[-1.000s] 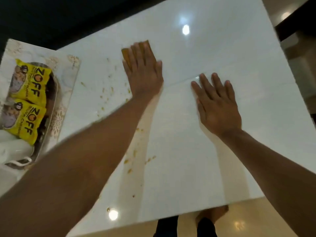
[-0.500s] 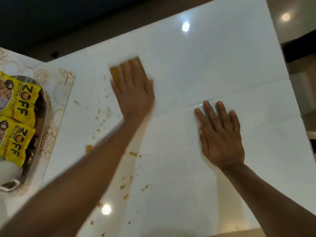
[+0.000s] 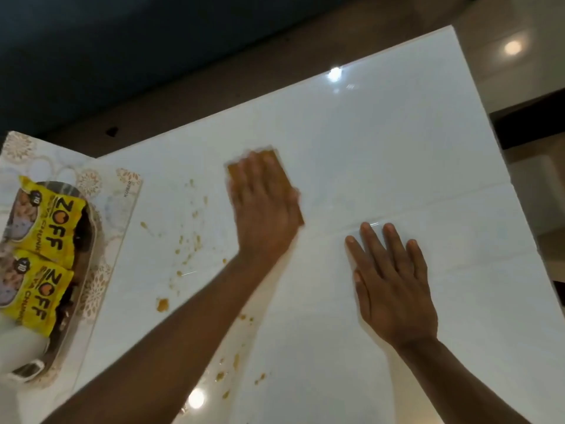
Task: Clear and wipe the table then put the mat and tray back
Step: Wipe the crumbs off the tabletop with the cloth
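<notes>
My left hand (image 3: 264, 206) lies flat, fingers straight, pressing a yellow-brown sponge cloth (image 3: 234, 169) onto the glossy white table (image 3: 382, 148); only the cloth's far edge and right corner show. My right hand (image 3: 388, 280) rests flat on the table to its right, fingers spread, holding nothing. Orange-brown crumbs and smears (image 3: 189, 240) dot the table left of and below the left hand. At the far left a patterned mat (image 3: 122, 191) carries a metal tray (image 3: 88, 240).
Two yellow snack packets (image 3: 55, 228) lie in the tray. A white mug handle (image 3: 24, 370) shows at the tray's near end. Dark floor lies beyond the table's far edge, with beige floor to the right.
The left hand and cloth slid right and slightly nearer across the table. The view shifted, so the table sits lower in frame. The right hand stayed flat in place.
</notes>
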